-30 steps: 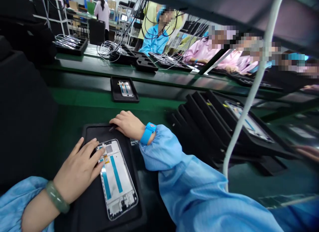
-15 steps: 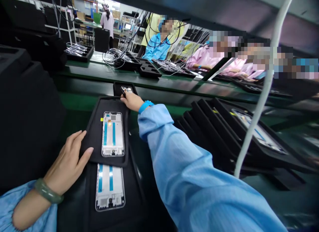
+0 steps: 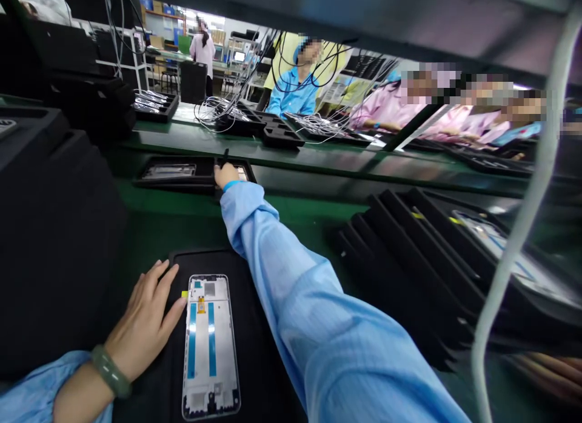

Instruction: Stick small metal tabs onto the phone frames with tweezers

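My left hand lies spread and open, its fingertips at the left edge of a black foam tray. In that tray sits a silver phone frame with two blue strips and a yellow tab at its upper left. My right hand reaches far forward, fingers closed around a thin dark stick-like tool that pokes up above them. Beside it on the left is a black tray with a phone frame; my fingers meet its right edge. Behind my hand a small black tray is partly hidden.
Leaning black trays stand on the right, one with a phone frame. A dark stack rises at the left. A white cable hangs at the right. Co-workers sit beyond the shelf with trays and cables.
The upper tray with its phone frame has left its place over the nearer tray; a loaded tray now lies at the far left of my right hand. That hand moved farther forward.
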`<state>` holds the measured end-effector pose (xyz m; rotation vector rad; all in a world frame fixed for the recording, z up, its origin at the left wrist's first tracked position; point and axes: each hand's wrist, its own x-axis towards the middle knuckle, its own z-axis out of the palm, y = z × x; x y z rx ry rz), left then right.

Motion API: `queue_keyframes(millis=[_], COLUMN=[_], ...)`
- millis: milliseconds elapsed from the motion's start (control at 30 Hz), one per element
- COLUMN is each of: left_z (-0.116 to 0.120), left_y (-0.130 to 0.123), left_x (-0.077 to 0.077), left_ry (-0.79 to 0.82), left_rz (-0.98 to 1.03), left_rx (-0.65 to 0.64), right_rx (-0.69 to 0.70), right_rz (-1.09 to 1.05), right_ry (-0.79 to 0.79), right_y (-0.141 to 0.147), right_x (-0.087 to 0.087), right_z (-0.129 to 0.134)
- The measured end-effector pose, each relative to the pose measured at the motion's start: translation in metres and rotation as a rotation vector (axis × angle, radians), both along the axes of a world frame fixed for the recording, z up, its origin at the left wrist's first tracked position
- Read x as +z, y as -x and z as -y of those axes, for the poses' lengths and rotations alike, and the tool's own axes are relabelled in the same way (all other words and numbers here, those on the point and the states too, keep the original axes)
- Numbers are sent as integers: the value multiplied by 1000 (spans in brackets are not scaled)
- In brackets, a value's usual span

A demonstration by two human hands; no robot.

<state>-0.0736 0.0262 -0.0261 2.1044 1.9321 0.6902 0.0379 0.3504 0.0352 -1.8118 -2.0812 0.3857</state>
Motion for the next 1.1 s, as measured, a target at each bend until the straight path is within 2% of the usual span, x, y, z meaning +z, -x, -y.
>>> queue_keyframes(millis=[67,133,267,433,533,633,733,833,967,1100], left_z=[0,0,0,-1,-1,-1,-1,-2,-4,-7], left_y=[0,-1,-1,0,1,2,3,4,5,9], left_x=[-4,-6,-6,-6,-6,-6,-5,-5,-6,-4], left_ry=[-11,-21,-30,-18,-4,23,43,41,25,2], left_rz=[-27,-49,-59,-59,-44,-20,5,44,172,334], left_rx=[-17,-27,-41,-57,-48,-31,-33,-34,20,133], right_rx=[57,104,197,376,441,472,514,582,713,921], right_rz=[42,107,263,427,466,489,497,485,453,359], right_ry=[-15,-47,-96,27,24,-10,-40,-73,-87,-75], right_y=[8,3,-41,-96,-111,-112,-107,-104,-106,-113], right_x=[1,4,6,-11,-21,-20,-6,16,45,64], right_z=[1,1,2,15,25,35,48,73,127,194])
